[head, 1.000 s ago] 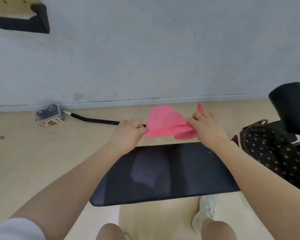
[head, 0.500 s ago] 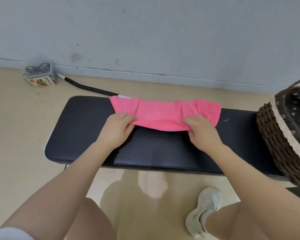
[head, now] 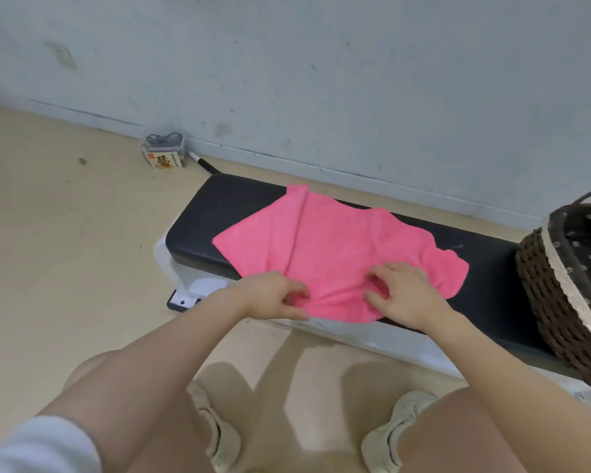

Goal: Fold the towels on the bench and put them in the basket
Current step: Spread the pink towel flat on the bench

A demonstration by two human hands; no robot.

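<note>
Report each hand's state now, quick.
Left hand: closed, pinching the near edge of the pink towel.
Right hand: fingers curled on the same towel's near edge; firm grip cannot be told.

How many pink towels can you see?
1. The pink towel lies spread on the black bench, under both hands. More could be hidden inside the basket.

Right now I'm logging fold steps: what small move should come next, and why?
Probably lift the near edge and fold it over to the far edge: the pink towel lies spread on the bench, with the left hand and right hand pinching that edge.
</note>
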